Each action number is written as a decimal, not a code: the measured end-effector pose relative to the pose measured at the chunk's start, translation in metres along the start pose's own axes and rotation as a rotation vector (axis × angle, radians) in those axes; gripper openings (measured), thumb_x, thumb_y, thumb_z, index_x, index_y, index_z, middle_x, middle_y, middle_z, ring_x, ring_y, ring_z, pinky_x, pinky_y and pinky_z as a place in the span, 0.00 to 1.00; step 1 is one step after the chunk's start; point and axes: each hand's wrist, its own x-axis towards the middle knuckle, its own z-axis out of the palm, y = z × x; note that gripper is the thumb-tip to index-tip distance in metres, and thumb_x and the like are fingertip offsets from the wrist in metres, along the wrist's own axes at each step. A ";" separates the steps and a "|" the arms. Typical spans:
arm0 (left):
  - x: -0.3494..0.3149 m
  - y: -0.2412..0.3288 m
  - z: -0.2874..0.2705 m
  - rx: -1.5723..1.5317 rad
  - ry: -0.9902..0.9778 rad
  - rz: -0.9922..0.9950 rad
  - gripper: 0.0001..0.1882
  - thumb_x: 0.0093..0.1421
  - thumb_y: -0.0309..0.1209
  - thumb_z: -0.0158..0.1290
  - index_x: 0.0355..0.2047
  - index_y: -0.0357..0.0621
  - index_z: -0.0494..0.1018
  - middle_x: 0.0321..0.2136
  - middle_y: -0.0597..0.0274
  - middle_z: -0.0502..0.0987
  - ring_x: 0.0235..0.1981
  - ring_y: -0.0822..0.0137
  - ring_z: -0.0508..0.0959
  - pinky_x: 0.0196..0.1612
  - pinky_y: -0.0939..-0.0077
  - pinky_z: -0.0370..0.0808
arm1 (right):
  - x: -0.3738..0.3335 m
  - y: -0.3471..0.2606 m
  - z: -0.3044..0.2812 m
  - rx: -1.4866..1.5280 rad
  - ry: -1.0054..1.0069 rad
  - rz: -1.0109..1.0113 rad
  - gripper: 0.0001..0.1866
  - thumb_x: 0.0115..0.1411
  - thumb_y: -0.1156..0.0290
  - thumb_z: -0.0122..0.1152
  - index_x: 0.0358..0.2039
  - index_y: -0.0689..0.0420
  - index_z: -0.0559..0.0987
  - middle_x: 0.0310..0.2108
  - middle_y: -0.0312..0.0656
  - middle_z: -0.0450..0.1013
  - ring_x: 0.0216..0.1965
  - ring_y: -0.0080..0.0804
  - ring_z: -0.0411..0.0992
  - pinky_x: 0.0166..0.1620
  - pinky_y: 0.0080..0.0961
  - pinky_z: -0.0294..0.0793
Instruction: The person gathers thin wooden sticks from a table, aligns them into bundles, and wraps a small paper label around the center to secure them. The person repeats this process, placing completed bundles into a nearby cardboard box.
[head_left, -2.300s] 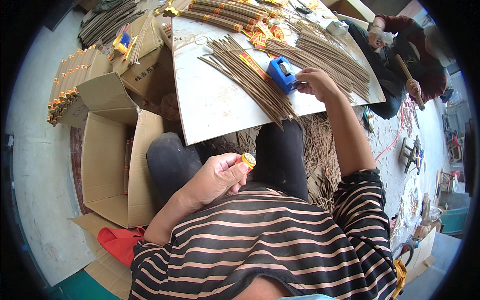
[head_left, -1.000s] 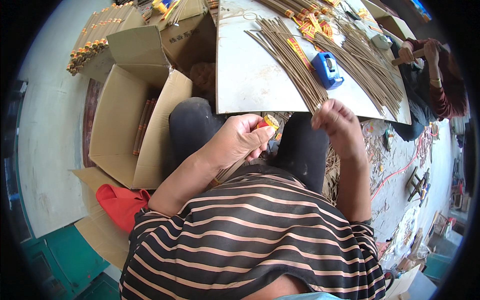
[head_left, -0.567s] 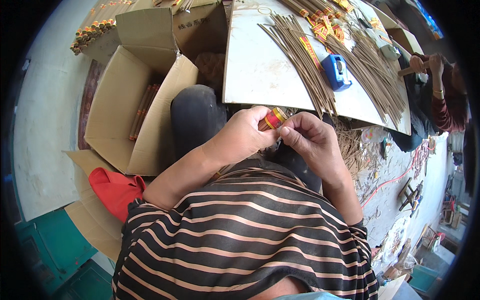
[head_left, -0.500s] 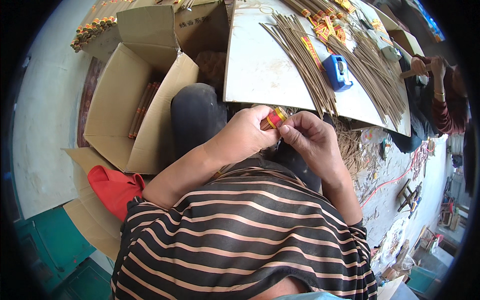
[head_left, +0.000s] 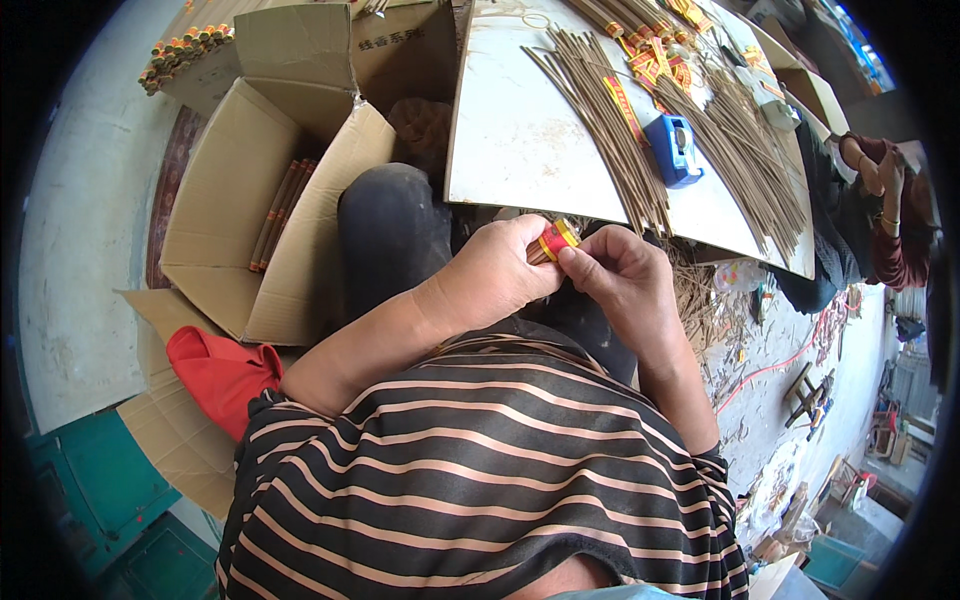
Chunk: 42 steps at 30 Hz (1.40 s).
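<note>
Over my lap, my left hand [head_left: 497,268] is closed around a bundle of thin brown incense sticks [head_left: 537,254]. A red-and-yellow paper band [head_left: 558,239] wraps the bundle's end. My right hand [head_left: 627,284] is closed in a pinch, thumb and fingertips against the band's right side; its fingers partly hide what lies between them. Beyond my hands, loose brown incense sticks [head_left: 610,130] lie in a spread pile on the white tabletop [head_left: 530,140], and a blue tape dispenser [head_left: 674,152] stands beside them.
Left of my knee stands an open cardboard box [head_left: 225,210] with several banded bundles [head_left: 284,215] inside. A red cloth [head_left: 222,375] hangs near my left elbow. More sticks [head_left: 745,160] and paper labels [head_left: 660,65] cover the table's right. Another person's hands [head_left: 878,170] are at far right.
My hands stay at the bundle, the right still pinching at its band, with only slight finger movement. The other person's hands at far right have shifted. The whole view has tilted a little.
</note>
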 end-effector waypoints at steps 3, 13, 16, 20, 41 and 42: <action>-0.003 0.011 0.000 0.120 -0.037 -0.088 0.13 0.55 0.28 0.54 0.38 0.31 0.68 0.29 0.60 0.75 0.33 0.77 0.71 0.37 0.82 0.71 | 0.000 -0.001 0.000 -0.086 0.034 0.072 0.12 0.55 0.66 0.63 0.26 0.63 0.75 0.20 0.31 0.69 0.22 0.14 0.63 0.25 0.11 0.63; -0.004 0.010 -0.002 0.078 -0.011 -0.045 0.13 0.54 0.30 0.54 0.34 0.32 0.69 0.25 0.58 0.74 0.27 0.73 0.71 0.32 0.79 0.70 | 0.002 -0.006 0.000 -0.211 0.087 0.040 0.14 0.51 0.65 0.67 0.24 0.64 0.76 0.17 0.33 0.70 0.20 0.15 0.65 0.23 0.13 0.65; -0.004 0.008 -0.004 -0.048 -0.026 -0.073 0.15 0.52 0.31 0.56 0.34 0.30 0.69 0.25 0.52 0.74 0.25 0.66 0.74 0.31 0.75 0.72 | 0.003 -0.005 -0.002 -0.242 0.096 0.014 0.15 0.49 0.64 0.68 0.23 0.64 0.76 0.17 0.33 0.70 0.20 0.16 0.64 0.23 0.14 0.66; -0.005 0.018 -0.008 -0.229 -0.092 -0.196 0.15 0.53 0.29 0.56 0.38 0.30 0.69 0.23 0.62 0.72 0.22 0.76 0.70 0.25 0.83 0.69 | 0.007 0.002 -0.004 -0.187 0.067 -0.017 0.17 0.47 0.63 0.69 0.23 0.63 0.75 0.17 0.32 0.69 0.20 0.16 0.64 0.23 0.14 0.66; 0.003 0.008 -0.017 -0.807 -0.427 -0.158 0.25 0.61 0.50 0.45 0.41 0.37 0.63 0.20 0.59 0.69 0.12 0.77 0.65 0.15 0.88 0.64 | 0.029 0.036 -0.005 0.538 -0.225 -0.286 0.15 0.47 0.72 0.70 0.31 0.59 0.71 0.26 0.28 0.65 0.27 0.13 0.62 0.30 0.10 0.64; 0.004 0.008 -0.017 -0.822 -0.437 -0.167 0.25 0.61 0.50 0.44 0.41 0.37 0.63 0.19 0.59 0.69 0.11 0.77 0.65 0.14 0.88 0.63 | 0.030 0.035 -0.005 0.587 -0.250 -0.297 0.16 0.47 0.73 0.70 0.32 0.59 0.71 0.27 0.28 0.65 0.28 0.13 0.62 0.31 0.10 0.64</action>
